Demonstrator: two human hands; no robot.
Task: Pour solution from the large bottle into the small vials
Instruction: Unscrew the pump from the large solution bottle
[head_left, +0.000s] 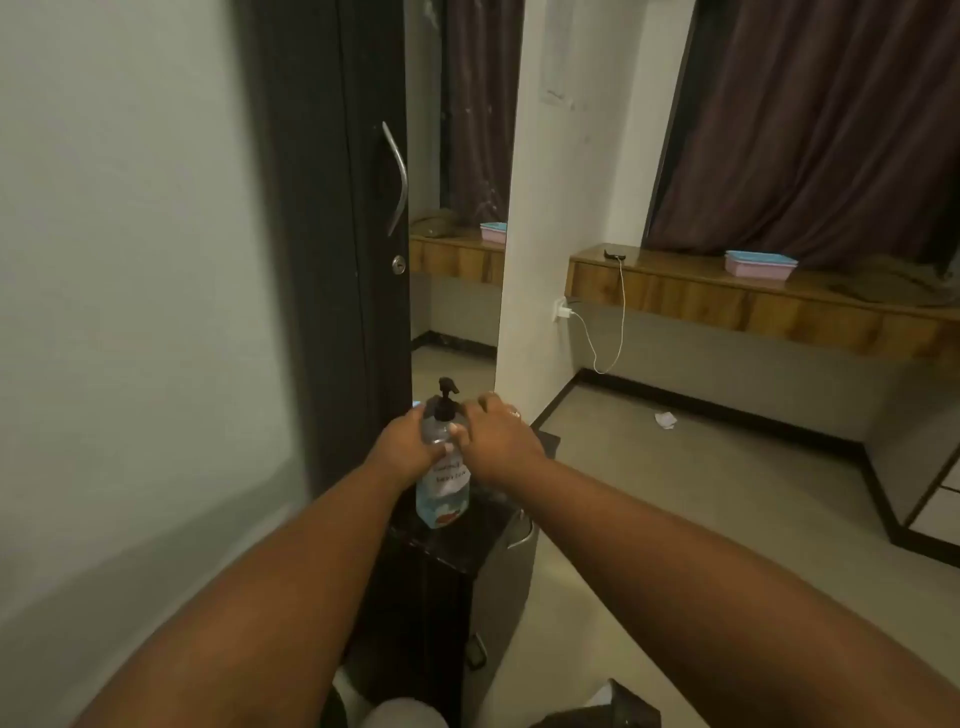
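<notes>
A large clear pump bottle (442, 493) with a black pump head and a white-and-blue label stands upright on a narrow dark stand (431, 551). My left hand (410, 441) wraps around the bottle's upper body from the left. From the right, my right hand (498, 431) rests against the bottle's shoulder, fingers curled; what lies under it is hidden. A small blue spot shows just behind my left hand. No small vials are visible.
A dark door (332, 234) with a metal handle (397, 176) stands right behind the stand. A grey bin (511, 566) sits to the stand's right. Wooden ledges (753, 301) carry pink boxes (759, 265) and a phone on a charging cable. Open floor lies to the right.
</notes>
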